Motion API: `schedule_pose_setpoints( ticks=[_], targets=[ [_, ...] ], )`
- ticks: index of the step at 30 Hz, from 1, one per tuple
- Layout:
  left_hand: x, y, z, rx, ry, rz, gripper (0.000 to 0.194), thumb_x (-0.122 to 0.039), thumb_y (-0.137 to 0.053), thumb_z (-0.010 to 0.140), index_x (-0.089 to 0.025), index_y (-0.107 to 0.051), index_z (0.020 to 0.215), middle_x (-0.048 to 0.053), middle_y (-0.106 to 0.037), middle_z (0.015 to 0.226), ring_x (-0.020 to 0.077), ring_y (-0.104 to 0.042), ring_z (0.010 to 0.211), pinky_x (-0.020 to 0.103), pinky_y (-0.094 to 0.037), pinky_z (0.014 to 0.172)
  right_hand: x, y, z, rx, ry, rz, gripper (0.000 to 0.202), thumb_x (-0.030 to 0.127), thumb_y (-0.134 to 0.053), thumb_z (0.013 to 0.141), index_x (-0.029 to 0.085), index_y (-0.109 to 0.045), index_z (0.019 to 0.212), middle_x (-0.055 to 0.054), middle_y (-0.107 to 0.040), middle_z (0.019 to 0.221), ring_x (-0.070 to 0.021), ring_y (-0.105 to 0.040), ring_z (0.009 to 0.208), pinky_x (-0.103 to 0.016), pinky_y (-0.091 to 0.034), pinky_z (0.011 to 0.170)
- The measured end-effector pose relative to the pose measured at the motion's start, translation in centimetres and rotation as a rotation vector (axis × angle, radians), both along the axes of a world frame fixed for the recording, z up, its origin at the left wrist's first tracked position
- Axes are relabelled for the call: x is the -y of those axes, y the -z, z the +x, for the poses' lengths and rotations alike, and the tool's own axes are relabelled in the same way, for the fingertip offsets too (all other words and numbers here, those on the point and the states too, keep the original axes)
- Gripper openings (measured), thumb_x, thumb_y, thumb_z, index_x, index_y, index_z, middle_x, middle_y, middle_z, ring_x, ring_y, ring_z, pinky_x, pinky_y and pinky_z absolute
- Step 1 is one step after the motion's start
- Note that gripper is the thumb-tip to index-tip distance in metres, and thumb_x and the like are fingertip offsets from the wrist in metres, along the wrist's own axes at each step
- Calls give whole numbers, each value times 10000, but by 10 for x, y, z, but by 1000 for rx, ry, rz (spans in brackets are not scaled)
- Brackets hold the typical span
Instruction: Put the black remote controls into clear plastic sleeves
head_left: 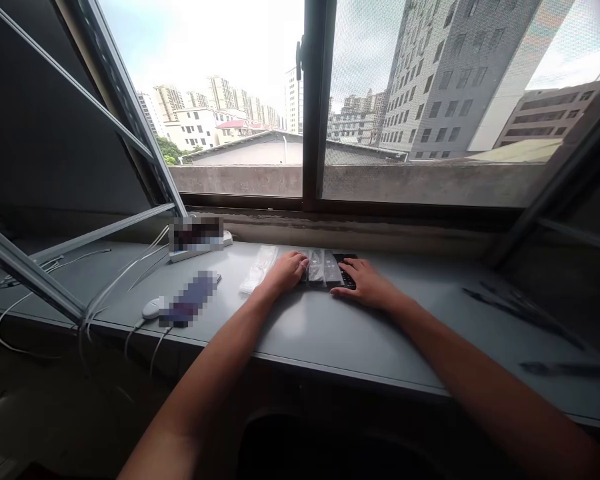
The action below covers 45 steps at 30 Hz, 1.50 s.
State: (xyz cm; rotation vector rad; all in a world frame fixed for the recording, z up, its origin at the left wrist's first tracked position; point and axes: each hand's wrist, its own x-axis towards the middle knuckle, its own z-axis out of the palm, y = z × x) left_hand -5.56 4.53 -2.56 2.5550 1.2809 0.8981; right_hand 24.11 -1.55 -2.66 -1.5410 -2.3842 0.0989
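Note:
A dark flat object with small keys, partly wrapped in clear plastic [324, 269], lies on the grey ledge [330, 333] under the window. My left hand [286, 271] rests on the left end of it, fingers curled over the plastic. My right hand [363, 280] lies on its right end, fingertips on the dark keys. A second clear plastic bag [257, 268] lies flat just left of my left hand. Whether either hand grips the object cannot be told.
At the left of the ledge lie a blurred flat device [190, 299], a white power strip [200, 243], a small white plug-like part [151, 307] and several white cables [115, 283]. Metal frame bars [30, 273] cross the left side. The window frame post [316, 100] stands straight ahead.

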Motion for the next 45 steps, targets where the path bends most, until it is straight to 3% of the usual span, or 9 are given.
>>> schedule_pose_setpoints(
  ticks=[23,29,45],
  targets=[
    [-3,4,-1,23,5,-2,365,-377,-458,1134,-232,-782,1216,115,-732,1329,270,-705,1267,426,-536,1183,-5,6,1,-13,-17,31,976,906,-553,935,256,-551,1664,-180,-491,1714,-440,-406,1589,-606,-369,1311],
    [-3,4,-2,25,19,-16,373,-375,-447,1135,-218,-773,1223,123,-728,1340,279,-700,1275,439,-536,1180,-5,4,1,-8,-22,17,1001,900,-542,947,198,-552,1661,-203,-479,1719,-437,-391,1602,-589,-346,1331],
    [0,0,-1,14,6,-36,376,-384,-447,1135,-215,-772,1221,124,-726,1346,278,-696,1291,428,-521,1199,-6,5,1,-3,-18,16,1021,921,-511,944,211,-534,1677,-196,-476,1723,-444,-389,1599,-604,-361,1319]
  ],
)
